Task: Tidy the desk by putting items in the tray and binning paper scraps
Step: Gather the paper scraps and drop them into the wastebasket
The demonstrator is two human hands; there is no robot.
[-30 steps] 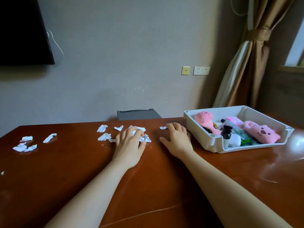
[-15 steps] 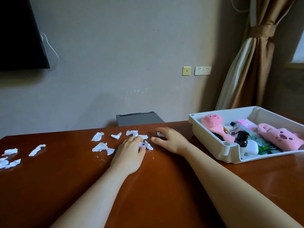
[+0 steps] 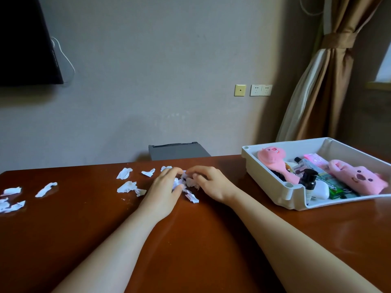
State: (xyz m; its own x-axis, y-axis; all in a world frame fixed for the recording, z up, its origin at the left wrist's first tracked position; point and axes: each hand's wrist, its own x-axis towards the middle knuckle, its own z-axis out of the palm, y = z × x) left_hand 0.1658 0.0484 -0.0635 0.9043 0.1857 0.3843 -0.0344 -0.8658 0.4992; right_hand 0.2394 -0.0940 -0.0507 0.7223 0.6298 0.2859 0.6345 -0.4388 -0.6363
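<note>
Here both hands, left hand [image 3: 164,190] and right hand [image 3: 211,182], cup loosely around a scrap pile [image 3: 186,183] mid-worktop [image 3: 190,240]. Best sweep stray scraps [image 3: 127,186] inward before lifting, squeezing gently so nothing drops

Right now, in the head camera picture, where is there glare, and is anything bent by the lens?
Head view: soft glare on the desk near the tray, from the window side; the left is darker. The wide lens tilts the curtain. The hands are sharp.
</note>
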